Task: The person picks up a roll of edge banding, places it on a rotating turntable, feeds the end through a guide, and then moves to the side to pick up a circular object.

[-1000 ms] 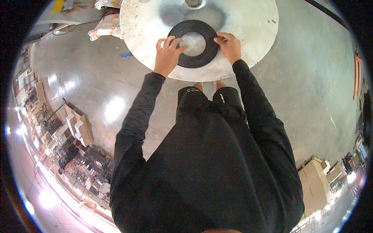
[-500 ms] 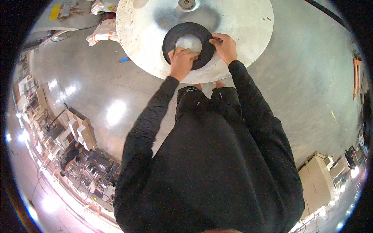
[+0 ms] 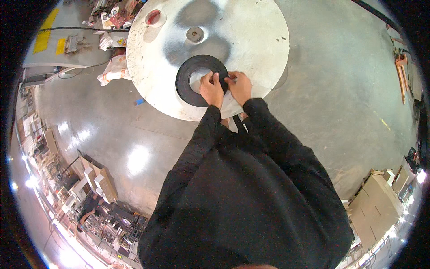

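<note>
A black ring-shaped coil, which looks like a roll of flat strip, lies flat on the near part of a round white tabletop. My left hand rests over the coil's right side, its thumb and forefinger bent close together. Whatever sits between those fingertips is too small to tell. At the coil's outer right edge, my right hand has its fingers curled and pinched against the rim. The two hands almost touch. Part of the coil's right side is hidden beneath them.
A red and white tape roll stands at the tabletop's far left; a round metal hub marks its middle. White printed sacks lean left of the table. A small blue object lies on the floor. A large cardboard box stands lower right.
My left hand has moved from the coil's inner hole to its right side, and my right hand has come closer to it. The view has shifted, bringing the tape roll into sight.
</note>
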Demonstrator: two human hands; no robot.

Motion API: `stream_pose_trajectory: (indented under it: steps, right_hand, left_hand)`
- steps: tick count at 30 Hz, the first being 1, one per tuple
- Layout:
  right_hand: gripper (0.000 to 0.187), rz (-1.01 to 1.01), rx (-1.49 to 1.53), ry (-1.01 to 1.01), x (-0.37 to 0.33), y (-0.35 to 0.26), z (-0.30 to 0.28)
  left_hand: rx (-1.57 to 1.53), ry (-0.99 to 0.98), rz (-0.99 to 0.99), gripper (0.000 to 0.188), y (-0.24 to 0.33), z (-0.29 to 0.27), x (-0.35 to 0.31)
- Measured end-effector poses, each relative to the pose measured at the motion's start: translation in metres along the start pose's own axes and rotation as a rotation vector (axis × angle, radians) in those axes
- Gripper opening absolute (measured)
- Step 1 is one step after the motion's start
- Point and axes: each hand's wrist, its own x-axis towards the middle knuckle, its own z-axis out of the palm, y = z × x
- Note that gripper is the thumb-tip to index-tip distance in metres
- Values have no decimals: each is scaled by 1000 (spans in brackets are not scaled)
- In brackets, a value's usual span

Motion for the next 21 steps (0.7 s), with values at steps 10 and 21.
stream_pose_trajectory:
  steps: [10, 21]
  right_hand:
    - [30, 100, 304, 142, -32, 41, 24]
    - [31, -11, -5, -268, 59, 9, -2]
  left_hand:
    - [173, -601, 298, 20, -17, -68, 24]
    - [410, -790, 549, 18, -24, -114, 58]
